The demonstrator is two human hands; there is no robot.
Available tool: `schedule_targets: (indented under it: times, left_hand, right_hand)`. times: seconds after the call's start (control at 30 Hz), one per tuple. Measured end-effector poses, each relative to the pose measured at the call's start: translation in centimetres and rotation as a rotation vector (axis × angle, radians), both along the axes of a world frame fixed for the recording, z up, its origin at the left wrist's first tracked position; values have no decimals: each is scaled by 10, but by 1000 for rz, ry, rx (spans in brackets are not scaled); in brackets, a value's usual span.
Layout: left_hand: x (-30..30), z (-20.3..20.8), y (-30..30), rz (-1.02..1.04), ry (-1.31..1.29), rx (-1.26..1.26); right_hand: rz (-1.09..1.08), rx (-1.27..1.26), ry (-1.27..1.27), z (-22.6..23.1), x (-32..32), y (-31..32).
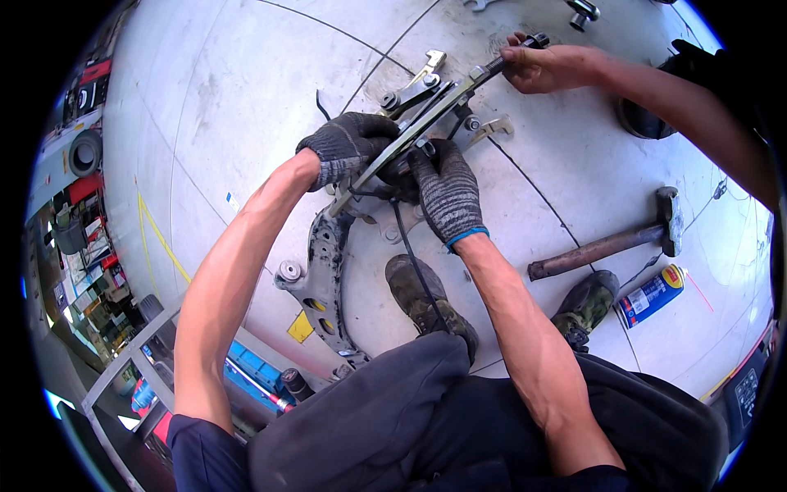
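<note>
A long steel puller-like tool (pixel 430 111) slants across the centre, with gold-coloured claws on either side and a dark bolt end at its upper right. My left hand (pixel 352 148), in a grey-black knit glove, is closed on its left side; the fingertips are hidden behind the bar. On the other side my right hand (pixel 447 189), gloved alike with a blue cuff, pinches the tool close to a nut (pixel 425 148). A co-worker's bare hand (pixel 529 66) grips the bar's upper end. Beneath the tool, a dark suspension control arm (pixel 328 254) stretches toward my knees.
A wooden-handled hammer (pixel 602 250) and a blue-yellow spray can (pixel 652 295) lie at right. A wrench (pixel 482 4) rests at the top edge. My boots (pixel 430 299) are on the tiled floor (pixel 246 74). A metal-framed cart (pixel 135 353) stands lower left.
</note>
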State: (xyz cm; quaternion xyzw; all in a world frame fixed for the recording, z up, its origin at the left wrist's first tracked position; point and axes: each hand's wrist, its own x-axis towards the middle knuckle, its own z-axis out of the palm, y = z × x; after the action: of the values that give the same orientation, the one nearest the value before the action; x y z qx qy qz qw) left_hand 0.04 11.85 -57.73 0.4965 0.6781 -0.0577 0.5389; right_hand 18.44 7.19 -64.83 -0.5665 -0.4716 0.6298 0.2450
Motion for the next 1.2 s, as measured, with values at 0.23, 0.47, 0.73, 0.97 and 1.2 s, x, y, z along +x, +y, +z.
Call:
schedule_targets:
  times: [0.23,0.47,0.73,0.97,1.2]
  left_hand:
    - [-9,-2,0,14,-34,33]
    - [-5,4,0,66,-57,26]
    - [-5,5,-4,66,-15,46]
    - [2,7,4,83,29,-23]
    - [3,8,6,52,-22,-67]
  right_hand:
    - [-64,48,-40,1,-3,-3]
    - [-22,-16,-36,3,-1,1]
    - [-236,-68,-102,26,15,2]
    - [-243,-20,-13,12,18,2]
    - [-204,-23,-27,13,21,1]
